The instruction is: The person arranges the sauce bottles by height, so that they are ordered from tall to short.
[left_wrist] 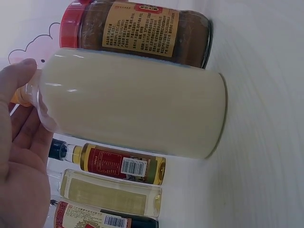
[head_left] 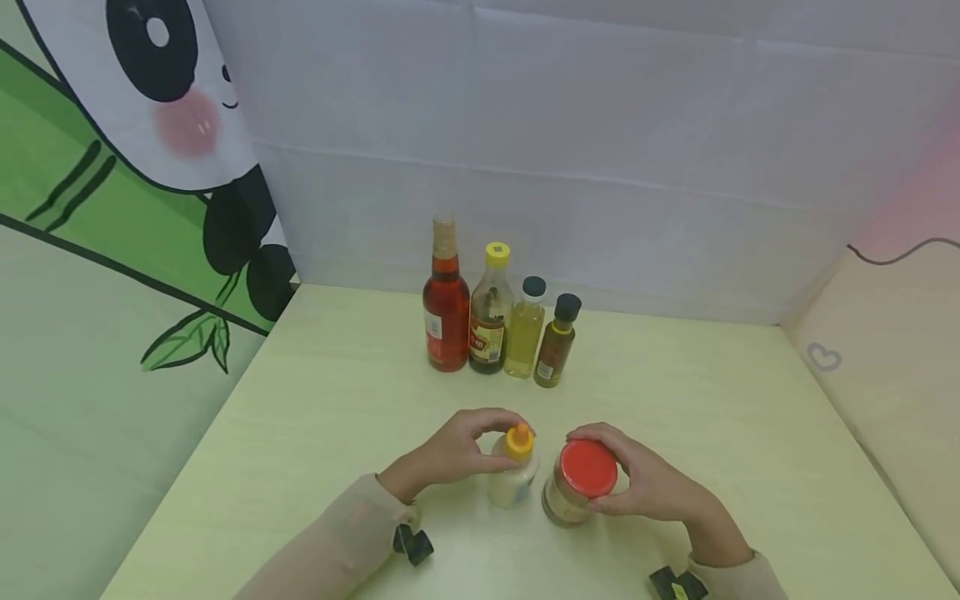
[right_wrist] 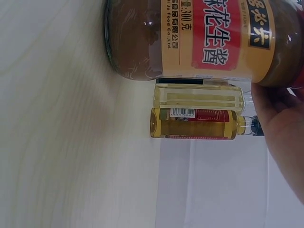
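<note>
My left hand (head_left: 465,450) grips a squeeze bottle (head_left: 510,490) round its neck, just below the yellow-orange nozzle cap. In the left wrist view the bottle (left_wrist: 133,102) is filled with something cream-coloured. My right hand (head_left: 648,475) holds a glass jar (head_left: 564,500) near its red lid (head_left: 588,468), thumb on the near side and fingers on the far side. Brown paste fills the jar (right_wrist: 137,38), whose label is tan and red with Chinese print. Bottle and jar stand side by side, a small gap between them in the head view.
Behind the hands stands a row of bottles: a tall red one (head_left: 447,321), a yellow-capped dark sauce bottle (head_left: 489,325), a pale yellow oil bottle (head_left: 524,337) and a small dark-capped bottle (head_left: 555,346). The pale table (head_left: 712,392) meets a white cloth backdrop (head_left: 600,125).
</note>
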The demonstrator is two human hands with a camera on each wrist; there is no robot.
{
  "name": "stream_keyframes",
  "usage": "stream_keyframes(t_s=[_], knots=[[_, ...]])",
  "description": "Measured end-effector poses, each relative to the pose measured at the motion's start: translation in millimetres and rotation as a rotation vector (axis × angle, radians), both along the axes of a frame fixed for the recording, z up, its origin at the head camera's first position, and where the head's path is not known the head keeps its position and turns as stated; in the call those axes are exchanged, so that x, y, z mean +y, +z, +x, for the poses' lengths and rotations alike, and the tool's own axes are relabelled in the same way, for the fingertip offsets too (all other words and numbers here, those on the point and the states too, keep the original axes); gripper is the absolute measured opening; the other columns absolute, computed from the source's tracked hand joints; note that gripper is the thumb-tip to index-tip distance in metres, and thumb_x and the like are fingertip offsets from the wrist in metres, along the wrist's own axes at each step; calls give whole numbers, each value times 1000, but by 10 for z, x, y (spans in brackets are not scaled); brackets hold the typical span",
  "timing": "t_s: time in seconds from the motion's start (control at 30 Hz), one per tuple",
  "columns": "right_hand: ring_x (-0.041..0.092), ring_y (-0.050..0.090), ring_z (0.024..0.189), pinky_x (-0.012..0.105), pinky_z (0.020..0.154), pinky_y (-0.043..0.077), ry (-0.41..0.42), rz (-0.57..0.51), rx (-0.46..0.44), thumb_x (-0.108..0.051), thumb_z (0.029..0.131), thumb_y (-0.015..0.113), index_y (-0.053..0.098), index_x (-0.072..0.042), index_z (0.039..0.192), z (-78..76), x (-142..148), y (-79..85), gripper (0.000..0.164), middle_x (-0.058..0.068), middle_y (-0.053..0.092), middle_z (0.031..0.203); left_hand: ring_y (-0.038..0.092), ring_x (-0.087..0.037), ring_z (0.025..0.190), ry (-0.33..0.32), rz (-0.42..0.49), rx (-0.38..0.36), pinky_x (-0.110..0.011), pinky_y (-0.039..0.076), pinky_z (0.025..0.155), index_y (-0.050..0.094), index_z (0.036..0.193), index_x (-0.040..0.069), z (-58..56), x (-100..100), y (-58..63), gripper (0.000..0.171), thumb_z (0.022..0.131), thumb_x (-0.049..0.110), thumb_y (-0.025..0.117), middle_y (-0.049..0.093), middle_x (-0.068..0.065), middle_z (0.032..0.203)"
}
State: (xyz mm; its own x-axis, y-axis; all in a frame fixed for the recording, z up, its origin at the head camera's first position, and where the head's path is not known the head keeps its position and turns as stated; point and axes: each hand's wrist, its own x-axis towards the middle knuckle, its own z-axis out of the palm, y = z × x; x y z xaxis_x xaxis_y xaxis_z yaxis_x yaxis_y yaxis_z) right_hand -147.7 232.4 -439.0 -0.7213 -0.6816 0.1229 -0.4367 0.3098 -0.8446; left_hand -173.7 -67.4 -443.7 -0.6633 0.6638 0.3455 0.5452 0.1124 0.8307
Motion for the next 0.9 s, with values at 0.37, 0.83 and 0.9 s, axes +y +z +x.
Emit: stream_keyframes(t_s=[0.37, 0.83, 0.9], knots=[[19, 48, 120, 37, 96, 47, 4, 0, 9, -19, 81, 81, 46, -10, 137, -1, 0, 2, 67, 4, 50, 134, 59, -17, 113, 20, -13, 1, -36, 46, 97, 64, 119, 4, -1, -11, 18, 40, 82, 4, 78, 67, -5, 118], [19, 48, 119, 35, 96, 46, 14, -22, 9, -17, 80, 82, 47, -9, 137, -3, -3, 0, 67, 4, 51, 133, 60, -18, 112, 48, -3, 52, -34, 48, 95, 63, 120, 1, -63, 24, 75, 42, 82, 3, 79, 67, -7, 117], [18, 48, 119, 36, 96, 46, 11, -23, 9, -17, 80, 82, 47, -10, 137, 1, -4, 1, 67, 4, 51, 133, 60, -19, 112, 55, 8, 61, -34, 48, 95, 63, 120, 0, -67, 30, 83, 42, 81, 2, 79, 67, -8, 117]])
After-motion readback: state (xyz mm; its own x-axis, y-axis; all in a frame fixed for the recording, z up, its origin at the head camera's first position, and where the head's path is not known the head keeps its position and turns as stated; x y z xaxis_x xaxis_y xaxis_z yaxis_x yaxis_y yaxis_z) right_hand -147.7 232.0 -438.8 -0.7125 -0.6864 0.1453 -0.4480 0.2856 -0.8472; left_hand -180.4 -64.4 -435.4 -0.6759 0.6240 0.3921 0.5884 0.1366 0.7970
